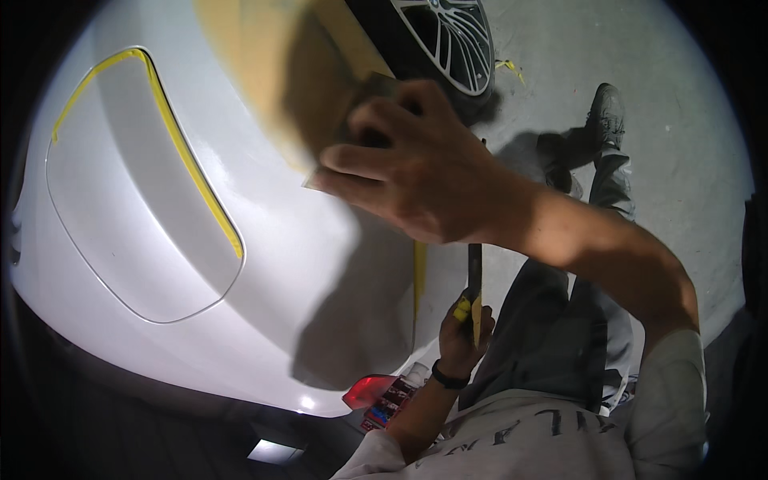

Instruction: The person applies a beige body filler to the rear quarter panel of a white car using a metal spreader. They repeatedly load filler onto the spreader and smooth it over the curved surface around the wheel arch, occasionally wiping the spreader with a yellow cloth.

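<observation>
My right hand reaches across from the right, its fingers bent over a thin, flat dark pad. A pale corner shows under the fingertips; the pad's exact kind cannot be made out. It lies at or just over the tan patch on a silver-white car panel. Whether it touches is hidden by the hand. Lower down, my left hand, with a dark band on its wrist, is closed round a long dark bar with a yellow part and a tan strip by the fingers.
Yellow masking tape edges a rounded flap on the panel. A spoked wheel stands at the top. A red tail light is near my left forearm. My shoe rests on the grey floor, and a yellow tape scrap lies near the wheel.
</observation>
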Demonstrator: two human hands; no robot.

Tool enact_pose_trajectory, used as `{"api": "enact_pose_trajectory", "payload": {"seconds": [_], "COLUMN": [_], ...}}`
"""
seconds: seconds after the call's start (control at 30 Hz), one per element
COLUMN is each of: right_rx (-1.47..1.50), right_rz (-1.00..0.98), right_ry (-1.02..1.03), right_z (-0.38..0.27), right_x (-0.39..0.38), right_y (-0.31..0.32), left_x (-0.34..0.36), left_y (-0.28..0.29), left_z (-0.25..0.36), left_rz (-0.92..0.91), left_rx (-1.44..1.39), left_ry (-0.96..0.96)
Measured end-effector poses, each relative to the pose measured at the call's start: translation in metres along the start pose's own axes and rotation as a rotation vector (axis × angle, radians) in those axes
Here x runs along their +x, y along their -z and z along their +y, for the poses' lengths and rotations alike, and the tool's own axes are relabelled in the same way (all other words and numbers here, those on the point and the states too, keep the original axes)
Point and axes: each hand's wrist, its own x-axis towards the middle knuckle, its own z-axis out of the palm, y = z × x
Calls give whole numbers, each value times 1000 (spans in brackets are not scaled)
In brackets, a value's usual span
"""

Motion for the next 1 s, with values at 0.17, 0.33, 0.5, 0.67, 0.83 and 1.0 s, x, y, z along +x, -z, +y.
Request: {"api": "enact_pose_trajectory", "payload": {"seconds": [0.17, 0.33, 0.5, 0.67, 0.83, 1.0], "right_rx": [74, 186, 695, 899, 788, 705], "right_rz": [-9, 0, 238, 562, 439, 335], "right_ry": [-54, -190, -1079, -1235, -1019, -1087], "right_z": [-2, 9, 4, -28, -84, -86], "right_x": [-31, -39, -57, -63, -68, -52], "right_y": [-5, 35, 147, 205, 238, 287], "left_x": [1, -3, -12, -38, -60, -71], "left_y": [0, -17, -74, -167, -236, -263], "left_z": [-6, 3, 28, 15, 18, 39], "left_rz": [42, -14, -239, -302, -458, -460], "left_rx": [111, 52, 80, 436, 367, 271], "left_ry": [6, -57, 2, -100, -83, -101]}}
